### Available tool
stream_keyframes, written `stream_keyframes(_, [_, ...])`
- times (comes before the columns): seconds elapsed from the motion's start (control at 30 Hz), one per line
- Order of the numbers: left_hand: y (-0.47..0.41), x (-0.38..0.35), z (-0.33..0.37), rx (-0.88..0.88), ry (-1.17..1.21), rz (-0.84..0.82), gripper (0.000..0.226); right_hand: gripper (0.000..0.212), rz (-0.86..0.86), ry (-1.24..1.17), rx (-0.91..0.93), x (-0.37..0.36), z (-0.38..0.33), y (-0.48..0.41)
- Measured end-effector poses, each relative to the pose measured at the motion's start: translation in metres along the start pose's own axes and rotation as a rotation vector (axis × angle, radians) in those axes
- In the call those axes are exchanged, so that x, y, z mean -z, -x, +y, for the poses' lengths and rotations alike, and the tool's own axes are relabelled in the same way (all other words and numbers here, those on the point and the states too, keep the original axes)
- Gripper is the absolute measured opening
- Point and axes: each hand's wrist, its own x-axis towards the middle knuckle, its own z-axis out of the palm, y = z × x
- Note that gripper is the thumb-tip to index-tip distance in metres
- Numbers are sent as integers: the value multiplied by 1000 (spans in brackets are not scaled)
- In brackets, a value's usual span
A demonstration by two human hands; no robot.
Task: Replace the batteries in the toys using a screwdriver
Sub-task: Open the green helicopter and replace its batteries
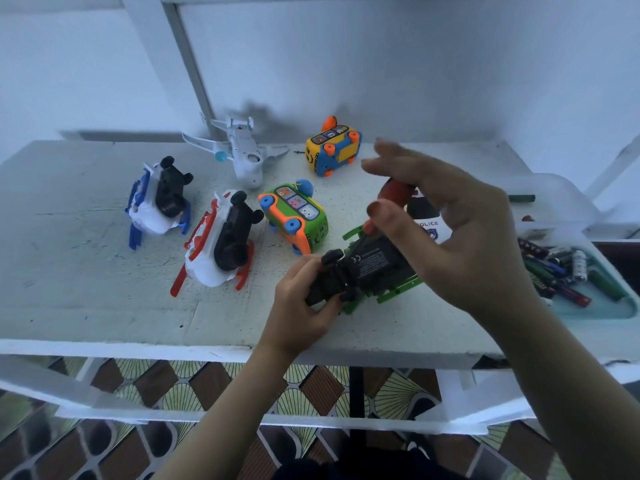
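- Left hand (304, 299): nearest; fingers curled round the black end of the green toy (370, 265), which lies underside-up on the table (86, 289).
- Right hand (460, 237): just above that toy; thumb and fingers pinch the red-handled screwdriver (394, 194), shaft pointing down at the toy's black underside; upper fingers spread, blurred.
- Tray (595, 311): right of the right hand, holding loose batteries (561, 268).
- Police toy (429, 223): behind the right hand, mostly hidden.
- Red-and-white toy (218, 244): left of the left hand, overturned.
- Blue-and-white toy (159, 199): further left, overturned.
- Green bus (298, 216): beyond the left hand.
- White plane (242, 150) and yellow bus (332, 148): farthest.
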Motion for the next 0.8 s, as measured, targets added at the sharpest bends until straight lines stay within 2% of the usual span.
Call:
stream_keyframes(0.1, [0, 0, 1, 0, 2, -2, 35, 22, 92, 44, 44, -1, 0, -4])
stream_keyframes(0.23, [-1, 0, 1, 6, 0, -1, 35, 28, 124, 51, 6, 0, 0, -7])
stream_keyframes(0.47, [0, 0, 1, 7, 5, -6, 36, 25, -65, 24, -34, 1, 4, -9])
stream_keyframes(0.67, [0, 0, 1, 3, 14, -9, 37, 23, 77, 50, -11, -2, 4, -13])
stream_keyframes(0.8, [0, 0, -1, 7, 19, -11, 36, 27, 85, 12, -46, -1, 2, -15])
